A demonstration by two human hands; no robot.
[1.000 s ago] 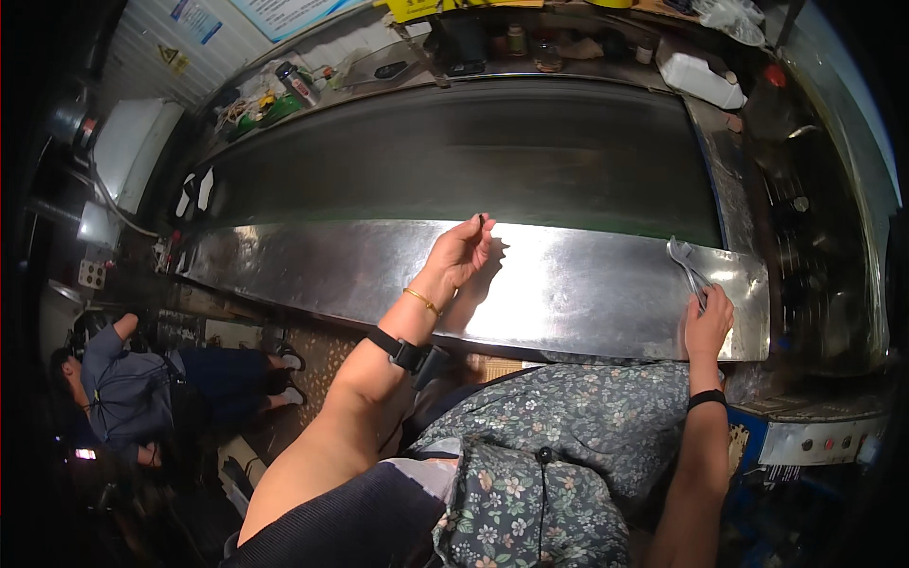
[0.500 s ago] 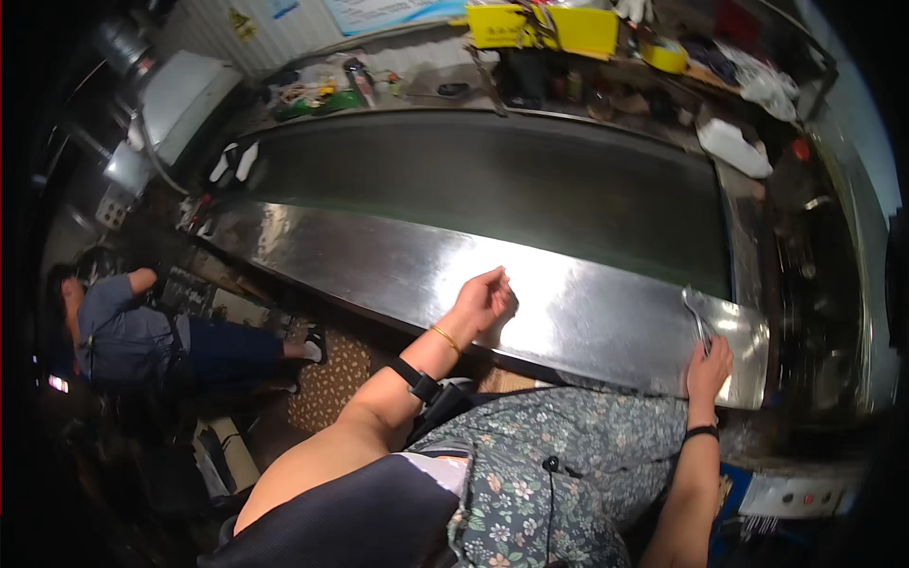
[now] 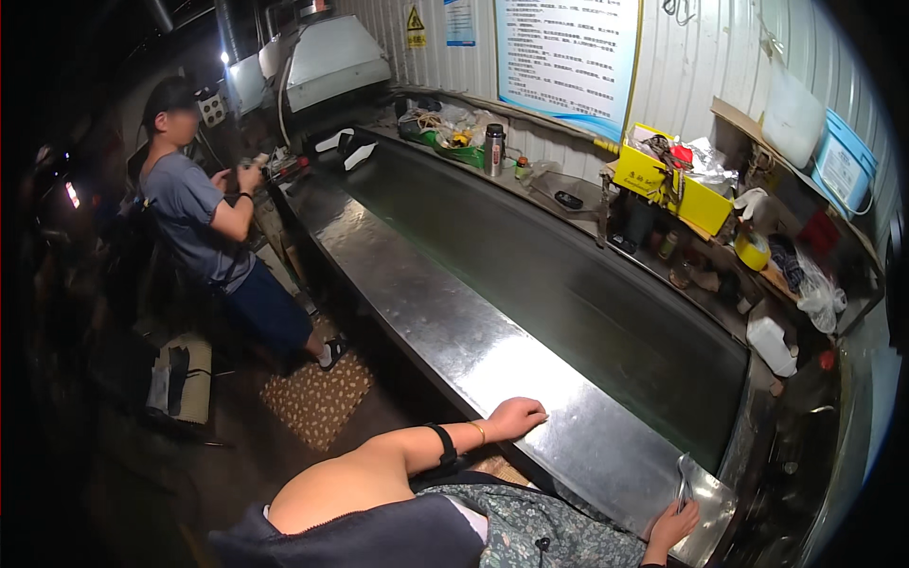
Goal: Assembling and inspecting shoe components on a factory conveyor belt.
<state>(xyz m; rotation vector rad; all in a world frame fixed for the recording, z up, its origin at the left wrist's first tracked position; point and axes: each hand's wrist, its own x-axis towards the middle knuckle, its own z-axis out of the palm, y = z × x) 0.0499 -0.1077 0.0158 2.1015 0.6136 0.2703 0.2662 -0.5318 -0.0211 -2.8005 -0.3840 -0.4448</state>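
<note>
My left hand (image 3: 518, 417) is at the near edge of a long shiny metal plate (image 3: 445, 322), its fingers curled in and nothing visible in them. Toward the plate's right end, my right hand (image 3: 672, 523) grips a slim, shiny metal tool (image 3: 683, 481). The tool's far end points away from me; its exact kind is unclear. Beyond the plate stretches a dark, flat conveyor belt (image 3: 568, 284). At the belt's far left end lie black and white shoe-shaped pieces (image 3: 355, 151).
On the left, another person (image 3: 204, 189) stands beside the machine, hands raised around something small. A cluttered ledge behind the belt holds a steel flask (image 3: 493, 150), a yellow box (image 3: 670, 185), a roll of yellow tape (image 3: 752, 250) and a white jug (image 3: 772, 346). A patterned mat (image 3: 317, 398) covers part of the floor.
The view has swung up and toward the left, showing more wall and the other person. My left hand has turned palm-down. The right hand keeps its hold on the tool.
</note>
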